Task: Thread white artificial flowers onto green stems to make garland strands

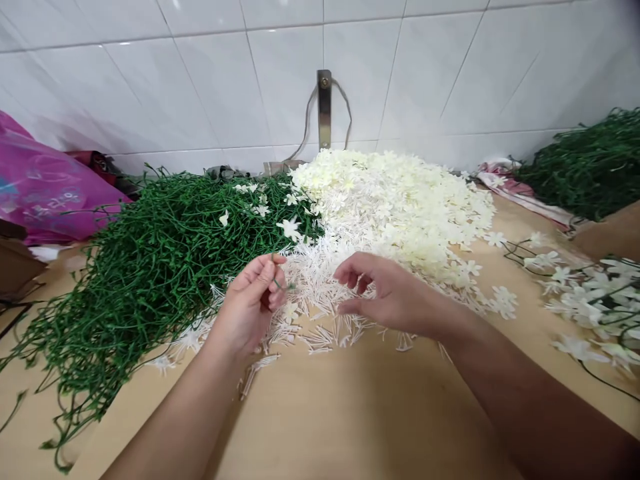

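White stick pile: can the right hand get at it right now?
Probably yes: the right hand looks open and empty right by the white sticks, with nothing visible in between.

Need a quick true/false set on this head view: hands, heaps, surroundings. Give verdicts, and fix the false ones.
1. The left hand holds a thin green stem. True.
2. The right hand is pinching a white flower. False: its thumb and fingers are apart, with no flower visible between them.
3. The large green heap lies left of the pale flower heap. True.
4. The pink bag is at the right edge of the view. False: it is at the left edge.
5. The wall behind the heaps is tiled. True.
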A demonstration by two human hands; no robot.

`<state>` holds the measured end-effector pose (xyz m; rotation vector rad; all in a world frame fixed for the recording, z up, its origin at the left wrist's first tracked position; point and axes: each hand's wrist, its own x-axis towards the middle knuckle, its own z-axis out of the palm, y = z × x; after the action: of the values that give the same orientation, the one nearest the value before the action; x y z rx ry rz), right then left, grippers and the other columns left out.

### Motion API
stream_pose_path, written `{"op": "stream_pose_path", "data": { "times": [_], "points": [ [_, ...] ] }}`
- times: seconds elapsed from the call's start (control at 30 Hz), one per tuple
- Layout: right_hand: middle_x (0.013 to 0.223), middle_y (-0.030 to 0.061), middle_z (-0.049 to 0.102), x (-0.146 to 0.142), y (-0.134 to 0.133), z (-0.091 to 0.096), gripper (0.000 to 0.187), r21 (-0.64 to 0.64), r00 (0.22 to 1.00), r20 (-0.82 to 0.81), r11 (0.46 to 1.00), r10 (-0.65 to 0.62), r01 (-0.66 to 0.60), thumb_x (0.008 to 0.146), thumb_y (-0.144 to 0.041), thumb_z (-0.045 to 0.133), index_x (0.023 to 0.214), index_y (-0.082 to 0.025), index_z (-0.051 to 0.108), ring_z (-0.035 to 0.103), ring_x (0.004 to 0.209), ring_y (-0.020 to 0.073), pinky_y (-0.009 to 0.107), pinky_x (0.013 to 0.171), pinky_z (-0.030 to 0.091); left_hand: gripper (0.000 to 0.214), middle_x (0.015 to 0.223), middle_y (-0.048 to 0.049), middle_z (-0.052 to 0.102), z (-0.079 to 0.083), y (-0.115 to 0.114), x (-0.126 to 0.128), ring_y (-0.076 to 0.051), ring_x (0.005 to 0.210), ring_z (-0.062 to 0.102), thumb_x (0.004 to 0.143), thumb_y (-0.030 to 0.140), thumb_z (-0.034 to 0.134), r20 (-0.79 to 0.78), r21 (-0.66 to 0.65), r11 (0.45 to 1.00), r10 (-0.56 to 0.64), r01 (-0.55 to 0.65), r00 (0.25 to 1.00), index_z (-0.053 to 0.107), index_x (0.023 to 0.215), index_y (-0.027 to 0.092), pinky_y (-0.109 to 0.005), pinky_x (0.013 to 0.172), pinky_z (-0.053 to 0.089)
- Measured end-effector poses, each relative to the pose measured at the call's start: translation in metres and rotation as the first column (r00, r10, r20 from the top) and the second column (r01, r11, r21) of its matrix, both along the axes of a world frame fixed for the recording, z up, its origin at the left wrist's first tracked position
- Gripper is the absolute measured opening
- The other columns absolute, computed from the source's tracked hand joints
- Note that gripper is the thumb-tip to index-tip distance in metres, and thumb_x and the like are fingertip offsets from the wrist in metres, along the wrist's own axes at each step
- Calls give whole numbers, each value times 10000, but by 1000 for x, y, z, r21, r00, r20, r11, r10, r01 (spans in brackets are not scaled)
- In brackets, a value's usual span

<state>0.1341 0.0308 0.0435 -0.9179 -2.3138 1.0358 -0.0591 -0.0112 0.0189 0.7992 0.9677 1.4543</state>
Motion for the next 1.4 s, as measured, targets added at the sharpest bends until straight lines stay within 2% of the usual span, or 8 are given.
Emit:
{"op": "stream_pose_path", "data": {
  "times": [0.17,0.37,0.6,0.77,0.87,1.07,1.27,1.4],
  "points": [
    [814,87,542,-19,-20,-23,177,365,897,411,873,162,-325,646,-205,629,786,-131,549,456,808,197,311,691,386,169,604,33,477,-2,1,1,-43,508,428,658,190,615,-9,-10,1000,27,-28,1000,529,801,165,-142,444,332],
    [720,66,559,-20,-8,-36,95,414,905,421,876,57,-247,728,-72,459,715,-132,532,467,689,148,252,604,356,130,597,18,546,-6,-4,13,-73,576,505,674,210,599,-472,44,999,-8,32,882,550,781,156,-173,552,396],
    [619,-1,547,0,18,-27,86,162,977,38,966,-211,202,741,-127,448,729,-155,529,460,544,86,211,516,350,105,630,15,534,-12,-9,17,-92,600,501,723,234,529,-642,50,995,-37,90,766,530,807,172,-203,573,404],
    [683,24,573,6,26,-28,124,-164,952,-190,964,-241,212,752,-150,446,848,-146,525,547,638,101,240,598,429,107,754,-27,562,-10,-12,18,-118,695,520,738,176,488,-804,59,935,-164,350,572,568,809,175,-229,612,425],
    [682,29,577,6,28,-29,119,-227,940,-250,958,-232,176,748,-168,463,844,-139,526,544,626,98,254,612,440,243,942,-63,542,-8,-11,17,-150,887,504,720,67,425,-880,153,864,-102,480,464,581,864,184,-280,761,416],
    [650,16,572,6,30,-32,81,-176,947,-220,964,-236,199,718,-221,512,743,-149,538,493,555,84,235,523,411,220,851,-44,546,-14,-1,8,-143,849,504,741,79,391,-871,320,937,233,140,432,578,808,172,-276,754,405],
    [607,0,533,7,30,-32,83,-40,931,-189,950,-312,310,704,-212,516,716,-143,560,445,512,75,230,488,375,159,848,-43,563,-23,2,10,-152,829,516,764,231,453,-904,244,966,197,79,379,593,820,182,-269,739,399],
    [616,13,561,6,30,-33,100,14,915,-166,927,-368,376,708,-199,506,727,-142,585,451,503,82,238,495,380,199,864,-39,565,-19,7,18,-158,796,521,777,295,431,-951,216,976,200,44,236,593,839,197,-279,715,393]
  ]
}}
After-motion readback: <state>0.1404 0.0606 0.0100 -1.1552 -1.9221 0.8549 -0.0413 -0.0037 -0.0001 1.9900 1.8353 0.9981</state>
